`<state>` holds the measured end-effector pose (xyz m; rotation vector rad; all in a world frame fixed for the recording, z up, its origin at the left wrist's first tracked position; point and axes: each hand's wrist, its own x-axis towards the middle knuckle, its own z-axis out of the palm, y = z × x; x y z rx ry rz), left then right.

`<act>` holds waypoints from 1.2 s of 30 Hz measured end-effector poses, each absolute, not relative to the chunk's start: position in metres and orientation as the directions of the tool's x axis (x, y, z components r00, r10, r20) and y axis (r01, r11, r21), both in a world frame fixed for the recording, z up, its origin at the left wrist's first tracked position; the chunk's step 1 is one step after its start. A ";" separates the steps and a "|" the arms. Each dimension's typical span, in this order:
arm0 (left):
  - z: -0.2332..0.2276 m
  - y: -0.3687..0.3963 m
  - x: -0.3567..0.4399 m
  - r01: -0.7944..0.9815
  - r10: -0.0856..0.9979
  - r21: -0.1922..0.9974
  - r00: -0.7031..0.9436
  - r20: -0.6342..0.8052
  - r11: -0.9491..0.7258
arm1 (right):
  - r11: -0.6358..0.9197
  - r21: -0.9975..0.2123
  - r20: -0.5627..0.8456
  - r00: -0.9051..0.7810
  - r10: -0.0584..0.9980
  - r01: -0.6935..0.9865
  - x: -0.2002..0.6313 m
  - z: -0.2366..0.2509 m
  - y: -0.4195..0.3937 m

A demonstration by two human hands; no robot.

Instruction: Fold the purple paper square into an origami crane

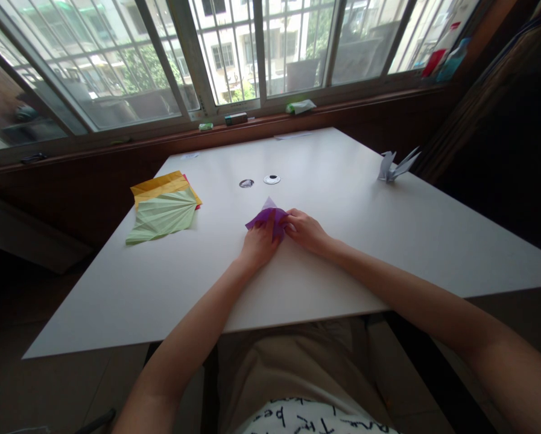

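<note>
- The purple origami paper (266, 215), folded to a pointed shape with a paler triangular tip, lies on the white table (170, 295) in front of the person, under and between both hands.
- The left hand (259, 242) rests over its near part, index finger stretched out along the paper, the other fingers partly bent; whether its thumb grips an edge, I cannot tell.
- The right hand (307, 231) is mostly closed, thumb and fingertips pinching the paper's right edge.
- Beyond the hands, two round fittings are set in the tabletop: a silvery left one (246, 184) and a white right one (271, 179) with a dark opening.
- At the left, a creased pale green sheet (164, 217) overlaps a yellow-orange sheet (158, 184); a red edge of paper (199, 207) shows beneath.
- A grey-white paper crane (390, 170) stands near the table's right edge.
- On the windowsill (157, 142), a green-and-white soft pack (300, 107) lies near a small box (236, 119), its contents hidden.
- Farther right stand a red-and-white bottle (438, 55) and a blue bottle (453, 60), touching or nearly so; what they hold is unclear.
</note>
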<state>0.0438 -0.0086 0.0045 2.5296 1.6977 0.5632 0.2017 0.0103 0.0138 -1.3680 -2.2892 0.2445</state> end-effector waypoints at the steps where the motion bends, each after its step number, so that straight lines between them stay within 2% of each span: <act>1: 0.005 -0.009 0.044 0.886 0.902 0.234 0.335 0.273 -0.400 | 0.489 -0.372 0.291 -0.401 0.869 0.789 0.202 0.014 0.010; 36: 0.007 -0.010 0.045 0.894 0.910 0.227 0.330 0.249 -0.386 | 0.499 -0.363 0.272 -0.423 0.864 0.787 0.202 0.015 0.010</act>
